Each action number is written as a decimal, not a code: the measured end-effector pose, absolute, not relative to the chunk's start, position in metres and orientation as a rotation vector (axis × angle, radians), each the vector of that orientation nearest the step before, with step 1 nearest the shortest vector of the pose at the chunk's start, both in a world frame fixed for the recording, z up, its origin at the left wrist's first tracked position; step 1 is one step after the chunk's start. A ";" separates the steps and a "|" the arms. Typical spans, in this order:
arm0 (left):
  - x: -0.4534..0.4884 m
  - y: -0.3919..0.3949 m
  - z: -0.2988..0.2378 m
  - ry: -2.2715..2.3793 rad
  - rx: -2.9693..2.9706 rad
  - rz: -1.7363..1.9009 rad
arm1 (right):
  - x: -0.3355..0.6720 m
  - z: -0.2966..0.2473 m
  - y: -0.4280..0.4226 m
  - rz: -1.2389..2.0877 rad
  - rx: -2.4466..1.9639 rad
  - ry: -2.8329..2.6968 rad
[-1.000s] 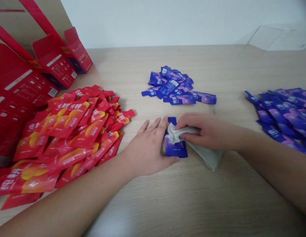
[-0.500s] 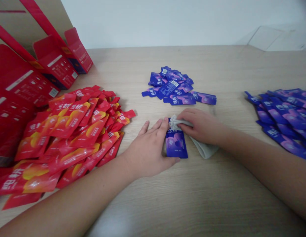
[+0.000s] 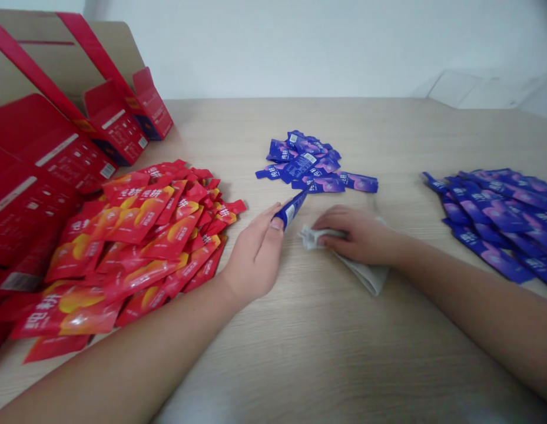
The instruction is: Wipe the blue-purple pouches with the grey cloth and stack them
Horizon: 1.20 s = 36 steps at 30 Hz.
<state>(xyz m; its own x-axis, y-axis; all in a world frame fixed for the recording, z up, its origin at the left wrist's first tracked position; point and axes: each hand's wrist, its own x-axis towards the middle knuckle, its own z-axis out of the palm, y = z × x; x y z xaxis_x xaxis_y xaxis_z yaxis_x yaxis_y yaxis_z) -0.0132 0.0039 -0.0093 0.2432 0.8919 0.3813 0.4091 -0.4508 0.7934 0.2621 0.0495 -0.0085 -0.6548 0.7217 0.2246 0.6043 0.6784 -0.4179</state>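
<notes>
My left hand (image 3: 255,253) pinches a blue sachet (image 3: 291,208) by one end and holds it edge-on, lifted off the wooden table (image 3: 326,353), pointing toward the small blue pile. My right hand (image 3: 359,235) rests on the table just right of it, fingers closed on a crumpled grey-white cloth (image 3: 365,272) whose tail trails under the wrist. A small heap of blue sachets (image 3: 312,165) lies just beyond both hands.
A big heap of red sachets (image 3: 141,241) spreads at the left. Red cartons (image 3: 56,153) stand behind it at the far left. A larger pile of blue sachets (image 3: 494,224) lies at the right. A pale flat object (image 3: 471,88) sits at the far right by the wall.
The blue sachet lay flat under my left hand while the cloth rubbed it. Now my left hand has lifted it edge-on toward the small blue pile, and the cloth rests beside.
</notes>
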 end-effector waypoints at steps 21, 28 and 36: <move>-0.002 -0.003 -0.014 0.668 2.732 0.414 | 0.530 0.040 0.030 -0.461 -2.318 -1.827; -0.001 -0.004 -0.012 0.677 2.720 0.379 | 0.641 0.006 0.037 -0.426 -2.726 -1.559; -0.002 -0.003 -0.013 0.684 2.712 0.354 | 0.652 0.010 0.024 -0.352 -2.648 -1.456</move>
